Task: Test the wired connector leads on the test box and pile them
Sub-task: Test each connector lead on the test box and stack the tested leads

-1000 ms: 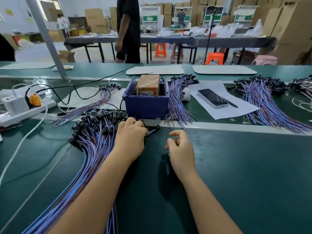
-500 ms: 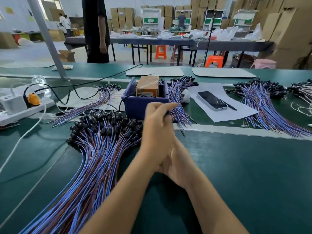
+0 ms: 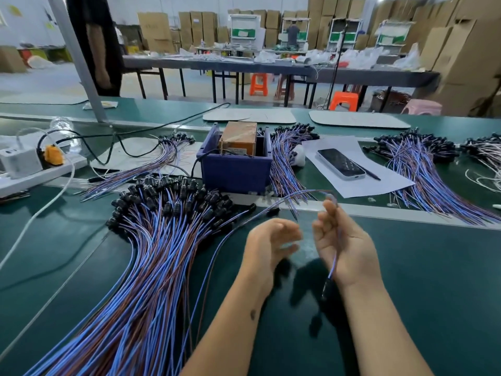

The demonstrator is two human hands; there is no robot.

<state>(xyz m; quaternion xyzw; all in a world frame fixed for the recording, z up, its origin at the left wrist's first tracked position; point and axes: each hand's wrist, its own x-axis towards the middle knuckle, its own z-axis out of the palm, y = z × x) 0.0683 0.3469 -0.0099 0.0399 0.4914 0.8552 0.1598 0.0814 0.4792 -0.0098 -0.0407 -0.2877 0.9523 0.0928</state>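
Note:
The blue test box [image 3: 235, 172] with a brown unit [image 3: 239, 138] inside stands at the middle of the green bench. A big pile of blue-and-brown connector leads [image 3: 162, 240] fans out to its front left. My right hand [image 3: 345, 249] is raised in front of the box and holds one lead [image 3: 334, 263]. The lead's wire runs down my palm, and its black connector [image 3: 325, 289] hangs at my wrist. Its far end arcs left over the belt edge. My left hand [image 3: 267, 246] is blurred beside it, fingers loosely curled, holding nothing.
More lead bundles lie right of the box [image 3: 286, 161], behind the pile [image 3: 170, 156] and at the far right [image 3: 414, 165]. A phone [image 3: 340, 162] and pen rest on paper. A power strip [image 3: 29, 172] with cables sits at the left. A person [image 3: 100, 44] stands beyond the bench.
My hands drew back from the front of the box and separated. My right hand now holds a single lead up, and my left hand has left the pile.

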